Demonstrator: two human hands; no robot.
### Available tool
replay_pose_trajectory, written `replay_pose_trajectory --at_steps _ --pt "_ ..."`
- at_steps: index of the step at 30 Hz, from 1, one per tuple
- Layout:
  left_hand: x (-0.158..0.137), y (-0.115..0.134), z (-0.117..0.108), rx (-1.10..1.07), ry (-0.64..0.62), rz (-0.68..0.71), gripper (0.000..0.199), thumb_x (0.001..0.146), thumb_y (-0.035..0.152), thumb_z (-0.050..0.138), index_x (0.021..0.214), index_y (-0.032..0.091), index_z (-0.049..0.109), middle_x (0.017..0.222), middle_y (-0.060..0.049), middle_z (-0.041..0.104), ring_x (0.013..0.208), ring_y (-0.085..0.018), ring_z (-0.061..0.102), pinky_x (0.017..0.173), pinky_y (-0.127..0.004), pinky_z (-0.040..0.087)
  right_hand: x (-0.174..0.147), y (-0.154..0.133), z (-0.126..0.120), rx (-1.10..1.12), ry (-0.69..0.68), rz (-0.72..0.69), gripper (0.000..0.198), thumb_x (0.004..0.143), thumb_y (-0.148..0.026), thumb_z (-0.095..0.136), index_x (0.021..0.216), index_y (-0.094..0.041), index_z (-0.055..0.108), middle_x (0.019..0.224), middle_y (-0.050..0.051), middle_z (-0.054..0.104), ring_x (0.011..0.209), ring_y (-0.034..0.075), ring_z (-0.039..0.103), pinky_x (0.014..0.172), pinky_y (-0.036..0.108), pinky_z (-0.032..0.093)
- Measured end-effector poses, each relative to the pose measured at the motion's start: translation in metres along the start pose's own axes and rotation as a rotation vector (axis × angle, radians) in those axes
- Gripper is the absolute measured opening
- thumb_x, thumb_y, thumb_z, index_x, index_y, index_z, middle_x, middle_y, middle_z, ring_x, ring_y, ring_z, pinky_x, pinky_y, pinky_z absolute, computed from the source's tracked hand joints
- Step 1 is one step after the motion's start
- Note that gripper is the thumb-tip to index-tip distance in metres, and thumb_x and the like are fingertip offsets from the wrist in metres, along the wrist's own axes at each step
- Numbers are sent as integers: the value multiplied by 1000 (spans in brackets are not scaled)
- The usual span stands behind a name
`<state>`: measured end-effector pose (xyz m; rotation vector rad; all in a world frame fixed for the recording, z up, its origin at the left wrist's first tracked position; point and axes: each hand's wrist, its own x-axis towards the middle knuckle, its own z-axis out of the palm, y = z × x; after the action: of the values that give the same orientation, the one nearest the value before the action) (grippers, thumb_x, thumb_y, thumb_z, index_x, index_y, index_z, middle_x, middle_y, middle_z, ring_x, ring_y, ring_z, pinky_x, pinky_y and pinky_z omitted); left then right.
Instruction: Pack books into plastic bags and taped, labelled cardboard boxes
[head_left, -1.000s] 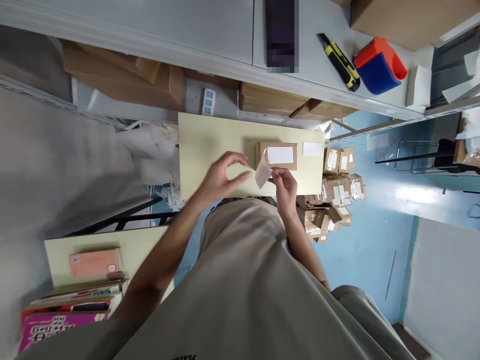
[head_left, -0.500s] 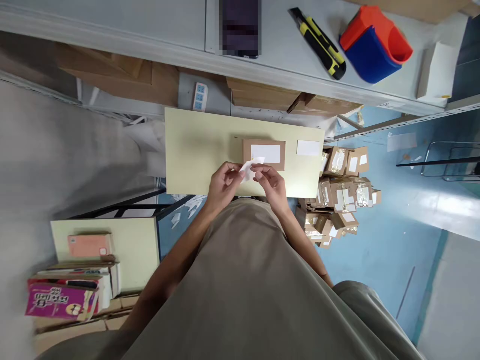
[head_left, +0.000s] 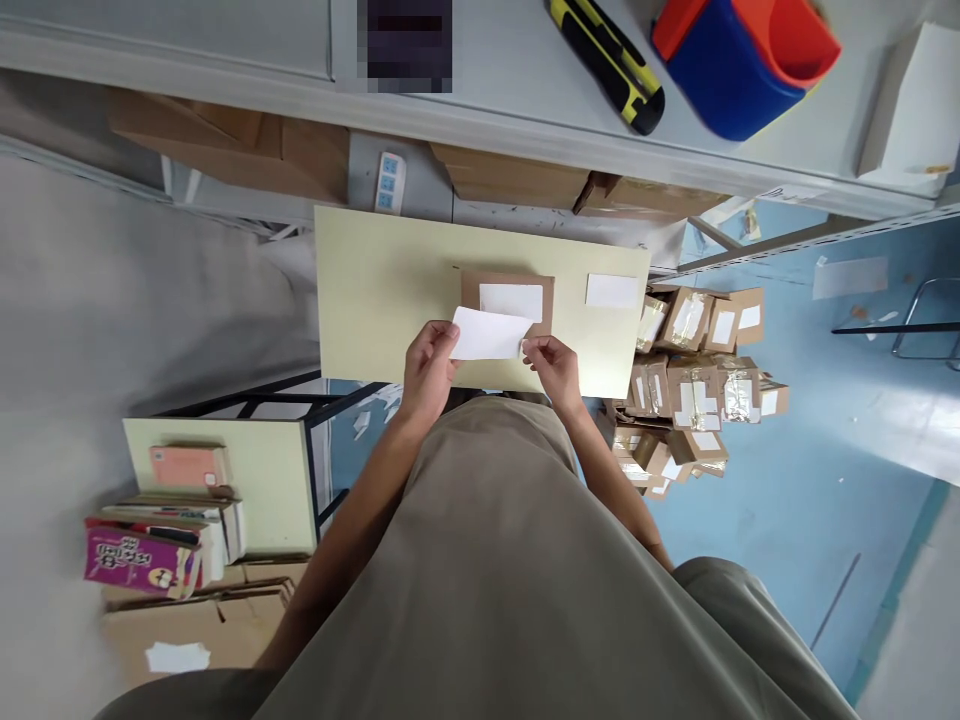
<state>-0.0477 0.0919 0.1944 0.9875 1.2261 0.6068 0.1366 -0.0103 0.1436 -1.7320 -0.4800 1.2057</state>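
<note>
A blank white paper slip (head_left: 491, 335), which looks like a label, is stretched flat between my two hands. My left hand (head_left: 430, 372) pinches its left end between thumb and fingers. At its lower right corner, my right hand (head_left: 553, 368) grips it with the fingertips. Just beyond the slip lies a small cardboard box (head_left: 470, 288) with a white label (head_left: 511, 299) on top; the slip covers part of its near side. The box rests on a pale yellow table (head_left: 382, 290). Another white slip (head_left: 612, 291) lies flat to the right.
On the grey shelf (head_left: 225, 50) ahead are a yellow-black utility knife (head_left: 611, 65), a red-and-blue holder (head_left: 739, 70) and a white stack (head_left: 911, 110). Labelled cartons (head_left: 694, 390) pile up at right. Books (head_left: 142, 560) stand at lower left. A power strip (head_left: 390, 183) is behind the table.
The slip was crumpled or folded between my close fingertips; now it is spread out flat. My hands have moved apart, and the view has shifted slightly.
</note>
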Motion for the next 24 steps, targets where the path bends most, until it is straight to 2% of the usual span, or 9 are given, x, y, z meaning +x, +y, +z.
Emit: replay_pose_trajectory --at_steps 3,6,9,14,19,24 --pt "2 -6 3 -13 -15 27 53 93 76 73 98 28 51 99 -4 79 105 -26 80 84 -38 65 3 1 -3 -9 27 -19 43 89 -66 78 91 -23 74 85 3 78 80 19 73 75 34 59" --pt "3 -11 4 -67 -3 11 52 92 74 77 98 28 52 102 -5 79 109 -26 80 88 -38 66 7 4 -7 -18 51 -25 44 90 -67 77 95 -24 75 96 5 81 84 20 73 76 35 61" --pt "2 -14 4 -158 29 -16 53 89 73 83 97 28 55 101 -3 79 115 -27 79 94 -38 67 12 8 -8 -21 -7 -4 47 88 -70 78 100 -24 76 103 6 82 86 20 73 76 35 61" --pt "2 -23 2 -226 61 -25 52 87 70 88 95 28 59 100 -2 77 117 -27 78 96 -37 66 15 13 -2 -29 -66 -27 45 92 -70 74 94 -25 73 91 4 78 84 21 73 80 37 61" --pt "16 -53 -2 -107 121 -28 49 89 71 82 95 28 60 94 -1 75 104 -23 77 84 -32 65 17 13 -7 -147 -7 -104 41 95 -67 68 91 -25 68 90 5 77 81 21 69 78 36 60" --pt "50 -87 -1 83 162 -65 45 86 66 83 92 25 66 88 -2 74 87 -20 72 77 -29 60 29 14 -23 -328 35 -153 38 100 -63 63 93 -25 66 95 7 80 88 23 74 85 37 62"
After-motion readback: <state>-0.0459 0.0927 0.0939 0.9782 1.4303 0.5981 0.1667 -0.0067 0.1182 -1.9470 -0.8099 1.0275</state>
